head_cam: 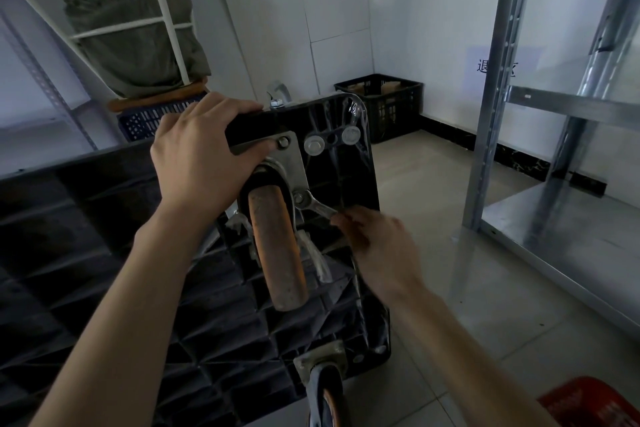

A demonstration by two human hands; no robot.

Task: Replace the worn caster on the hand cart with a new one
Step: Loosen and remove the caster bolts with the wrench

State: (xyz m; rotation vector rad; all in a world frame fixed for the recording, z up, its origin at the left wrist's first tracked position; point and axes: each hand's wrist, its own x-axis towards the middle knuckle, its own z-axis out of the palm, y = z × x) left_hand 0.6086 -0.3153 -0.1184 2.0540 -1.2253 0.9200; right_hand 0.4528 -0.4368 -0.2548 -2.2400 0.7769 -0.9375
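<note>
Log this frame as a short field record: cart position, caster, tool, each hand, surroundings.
cart: black hand cart tipped up, ribbed underside facing camera
caster: orange-treaded caster on a metal mounting plate, bolted on
tool: wrench set on the plate's lower right bolt
left hand: left hand grips the cart's top edge, thumb on the plate
right hand: right hand holds the wrench handle
second caster: second caster at bottom edge
surroundings: metal shelving, black crate
</note>
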